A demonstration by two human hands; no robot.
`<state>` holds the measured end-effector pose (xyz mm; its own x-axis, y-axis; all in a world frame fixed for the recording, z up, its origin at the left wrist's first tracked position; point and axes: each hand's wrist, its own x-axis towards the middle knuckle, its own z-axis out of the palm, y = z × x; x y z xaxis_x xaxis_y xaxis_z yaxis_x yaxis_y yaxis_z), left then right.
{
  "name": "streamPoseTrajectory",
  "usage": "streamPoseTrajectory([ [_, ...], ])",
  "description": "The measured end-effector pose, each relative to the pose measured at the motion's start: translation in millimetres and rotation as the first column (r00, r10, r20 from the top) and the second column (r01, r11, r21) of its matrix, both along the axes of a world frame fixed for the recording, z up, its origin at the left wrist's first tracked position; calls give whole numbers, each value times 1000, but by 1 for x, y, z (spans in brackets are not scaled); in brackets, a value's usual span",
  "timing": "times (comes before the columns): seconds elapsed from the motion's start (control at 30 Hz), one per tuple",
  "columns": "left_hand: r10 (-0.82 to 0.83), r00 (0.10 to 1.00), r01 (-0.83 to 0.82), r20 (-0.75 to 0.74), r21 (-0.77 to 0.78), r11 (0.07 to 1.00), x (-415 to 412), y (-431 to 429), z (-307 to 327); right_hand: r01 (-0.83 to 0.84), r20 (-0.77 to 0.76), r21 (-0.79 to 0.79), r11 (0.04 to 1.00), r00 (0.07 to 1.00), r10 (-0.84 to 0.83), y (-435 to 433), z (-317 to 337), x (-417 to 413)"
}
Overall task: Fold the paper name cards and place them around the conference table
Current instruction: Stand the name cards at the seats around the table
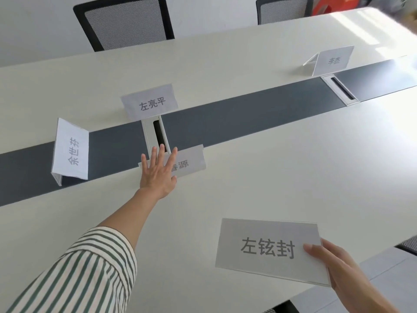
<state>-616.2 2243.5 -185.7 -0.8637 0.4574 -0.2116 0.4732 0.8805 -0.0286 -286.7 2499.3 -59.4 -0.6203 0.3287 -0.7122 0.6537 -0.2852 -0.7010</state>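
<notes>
My right hand [343, 276] grips a folded white name card [266, 247] by its right edge, held above the near side of the white conference table [270, 154]. My left hand [158, 170], arm stretched out in a striped sleeve, lies with spread fingers on the left part of a second card [189, 163] standing at the edge of the table's dark centre strip [237, 123]. Three more folded cards stand on the table: one at the left [71, 150], one behind the strip [150, 101], one far right [332, 61].
Two cable boxes sit in the dark strip, one just beyond my left hand [155, 134] and one at the right [340, 89]. Two black mesh chairs stand at the far side, left [124, 21] and right [283, 9]. Another chair edge shows at the right [408, 245].
</notes>
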Motion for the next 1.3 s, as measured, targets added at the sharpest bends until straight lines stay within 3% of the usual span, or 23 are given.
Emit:
streamPoseTrajectory([
  [0.07,11,1000,-10,-23,50,999,5,6,9,31,-22,2,1000,999,-31,-1,7,6],
  [0.17,18,997,7,-74,327,945,23,26,28,80,-60,24,997,995,-78,-2,18,19],
  [0.23,27,999,-35,24,540,841,44,43,44,114,-94,36,993,989,-110,-3,28,31],
  [0.3,-2,991,-87,134,655,751,71,58,61,161,-131,39,986,979,-155,-1,35,48],
  [0.43,-60,945,-226,322,774,592,138,80,97,231,-185,22,973,957,-223,7,46,92],
  [0.53,-168,846,-382,506,795,471,196,96,129,267,-226,3,964,939,-259,18,52,133],
  [0.6,-243,781,-438,575,783,442,238,108,148,295,-256,-7,955,923,-287,27,55,165],
  [0.77,-424,606,-470,674,732,493,356,148,169,374,-320,-25,927,875,-362,57,59,256],
  [0.93,-485,390,-550,783,621,559,474,204,166,482,-292,-31,876,833,-469,95,59,363],
  [1.17,-592,216,-417,776,622,663,566,293,173,706,-317,-150,692,629,-710,141,60,476],
  [1.3,-595,164,-349,787,611,711,586,348,166,761,-305,-217,611,542,-783,170,54,503],
])
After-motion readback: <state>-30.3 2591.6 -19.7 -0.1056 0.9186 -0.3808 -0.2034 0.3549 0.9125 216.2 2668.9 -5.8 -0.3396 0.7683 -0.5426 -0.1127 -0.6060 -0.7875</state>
